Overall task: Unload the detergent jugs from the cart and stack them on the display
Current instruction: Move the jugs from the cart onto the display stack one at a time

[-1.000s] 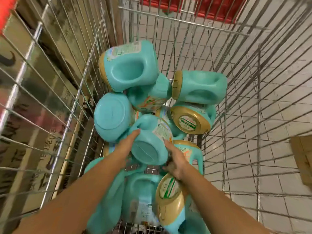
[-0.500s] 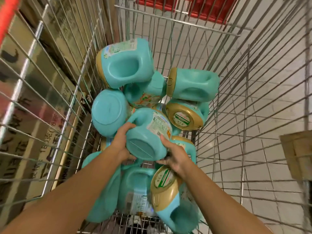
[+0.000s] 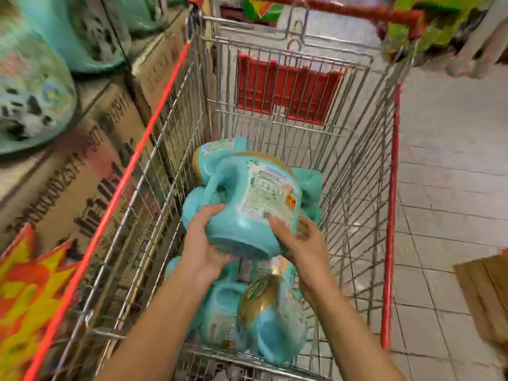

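In the head view, a teal jug [image 3: 255, 204] lay tilted on its side above the middle of the cart [image 3: 154, 114], base toward the person, label up. The left hand [image 3: 203, 243] clasped the base at seven o'clock and the right hand [image 3: 299, 243] at four o'clock, fingers curled round it. Other jugs [image 3: 272, 320] lay heaped below, from twelve to six o'clock of the held one. The display [image 3: 33, 86], blurred teal jugs on cardboard boxes [image 3: 90, 166], stood at ten o'clock, beyond the cart's red rim. The jug looked heavy and smooth, so the lift probably called for one palm under the base, turning it upright and clearing the rim before swinging toward ten o'clock.
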Available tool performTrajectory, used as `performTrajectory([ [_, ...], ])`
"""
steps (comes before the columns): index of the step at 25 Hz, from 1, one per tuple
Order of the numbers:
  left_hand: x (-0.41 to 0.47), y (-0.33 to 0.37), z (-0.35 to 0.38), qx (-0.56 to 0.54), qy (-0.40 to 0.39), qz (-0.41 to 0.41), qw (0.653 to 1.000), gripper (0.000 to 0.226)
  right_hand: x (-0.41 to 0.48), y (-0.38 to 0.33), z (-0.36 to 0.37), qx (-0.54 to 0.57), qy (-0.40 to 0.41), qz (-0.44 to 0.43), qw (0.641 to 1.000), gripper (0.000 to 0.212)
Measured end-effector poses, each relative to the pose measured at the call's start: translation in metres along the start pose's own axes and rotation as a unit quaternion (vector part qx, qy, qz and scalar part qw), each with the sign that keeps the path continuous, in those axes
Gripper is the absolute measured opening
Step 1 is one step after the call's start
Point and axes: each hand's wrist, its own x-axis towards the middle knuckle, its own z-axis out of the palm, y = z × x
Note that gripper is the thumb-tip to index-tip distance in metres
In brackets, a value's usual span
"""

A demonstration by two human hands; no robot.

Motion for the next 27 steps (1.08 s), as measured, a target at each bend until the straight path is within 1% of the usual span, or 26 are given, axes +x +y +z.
performTrajectory([
  [2,-0.041,-0.006,0.004,-0.025,-0.008,0.042,0.999,0.022,-0.034,-0.012,-0.010,0.003,-0.017,-0.042,0.999,0.063],
  [4,-0.076,-0.015,0.003,-0.050,0.004,0.080,0.995,0.022,-0.066,-0.020,-0.021,-0.013,-0.059,-0.069,0.996,0.073],
  [6,-0.103,-0.025,-0.002,-0.079,0.013,0.112,0.991,0.024,-0.092,-0.025,-0.032,-0.039,-0.096,-0.090,0.991,0.075],
  [8,-0.124,-0.035,-0.007,-0.095,0.018,0.144,0.985,0.037,-0.112,-0.028,-0.038,-0.095,-0.114,-0.111,0.983,0.074],
  [9,-0.134,-0.039,-0.009,-0.100,0.021,0.165,0.981,0.041,-0.121,-0.032,-0.039,-0.133,-0.116,-0.127,0.976,0.077],
  [11,-0.150,-0.044,-0.009,-0.104,0.035,0.217,0.970,0.046,-0.133,-0.040,-0.039,-0.199,-0.111,-0.159,0.961,0.090],
  [12,-0.157,-0.045,-0.008,-0.086,0.047,0.247,0.964,0.049,-0.138,-0.045,-0.036,-0.208,-0.117,-0.168,0.957,0.095],
  [13,-0.165,-0.046,-0.008,-0.056,0.056,0.278,0.957,0.051,-0.143,-0.050,-0.031,-0.197,-0.129,-0.170,0.957,0.099],
  [15,-0.182,-0.045,-0.004,0.019,0.048,0.332,0.942,0.051,-0.152,-0.057,-0.019,-0.134,-0.150,-0.152,0.968,0.108],
  [17,-0.195,-0.039,0.000,0.115,0.035,0.369,0.922,0.053,-0.156,-0.057,-0.009,-0.067,-0.135,-0.130,0.980,0.116],
  [18,-0.199,-0.035,0.000,0.162,0.035,0.380,0.910,0.058,-0.157,-0.056,-0.006,-0.033,-0.120,-0.123,0.985,0.117],
  [19,-0.203,-0.031,-0.002,0.206,0.033,0.385,0.899,0.063,-0.157,-0.055,-0.004,0.000,-0.109,-0.115,0.987,0.114],
  [20,-0.209,-0.027,-0.005,0.244,0.028,0.389,0.888,0.067,-0.156,-0.054,-0.004,0.035,-0.105,-0.108,0.988,0.107],
  [21,-0.214,-0.020,-0.007,0.260,0.010,0.393,0.882,0.068,-0.155,-0.053,-0.006,0.071,-0.104,-0.104,0.987,0.097],
  [23,-0.219,-0.007,-0.013,0.206,-0.047,0.380,0.901,0.063,-0.155,-0.054,-0.013,0.152,-0.132,-0.084,0.976,0.079],
  [24,-0.214,-0.002,-0.017,0.189,-0.044,0.361,0.912,0.059,-0.155,-0.054,-0.016,0.193,-0.160,-0.066,0.966,0.073],
  [25,-0.208,0.003,-0.017,0.199,-0.033,0.328,0.923,0.052,-0.156,-0.052,-0.018,0.230,-0.187,-0.048,0.954,0.068],
  [26,-0.206,0.005,-0.020,0.214,-0.057,0.284,0.933,0.046,-0.157,-0.049,-0.021,0.258,-0.210,-0.035,0.942,0.062],
  [27,-0.203,0.004,-0.021,0.219,-0.082,0.234,0.944,0.047,-0.160,-0.046,-0.023,0.279,-0.230,-0.027,0.932,0.054],
])
